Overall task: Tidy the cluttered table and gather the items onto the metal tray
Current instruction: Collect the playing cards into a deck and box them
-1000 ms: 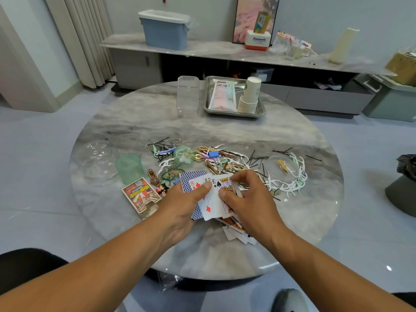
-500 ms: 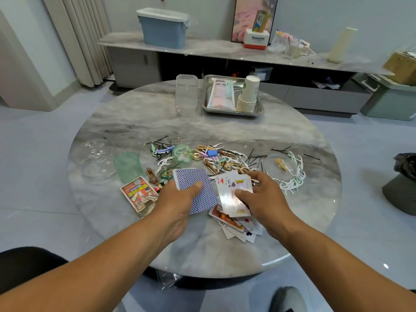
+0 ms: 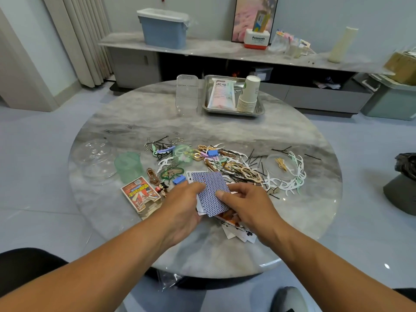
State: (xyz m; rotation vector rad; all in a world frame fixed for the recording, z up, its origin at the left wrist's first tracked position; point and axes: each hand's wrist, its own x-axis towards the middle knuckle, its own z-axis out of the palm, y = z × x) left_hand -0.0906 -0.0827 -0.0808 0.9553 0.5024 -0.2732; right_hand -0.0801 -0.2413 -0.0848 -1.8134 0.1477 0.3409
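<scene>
Right hand point(image 3: 247, 203) now back on cards point(image 3: 211, 192), faces hidden, left hand point(image 3: 182, 206) gripping

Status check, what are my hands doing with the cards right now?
Left hand holds the card stack, backs up; right hand pinches its edge. Loose cards on table under right hand. Tray far side, hair clips strewn between.

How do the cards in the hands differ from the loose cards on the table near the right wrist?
The held cards show blue patterned backs; the loose cards lie face up. The held cards are gripped by the left hand and right hand; the loose ones lie scattered on the table. Both are playing cards.
</scene>
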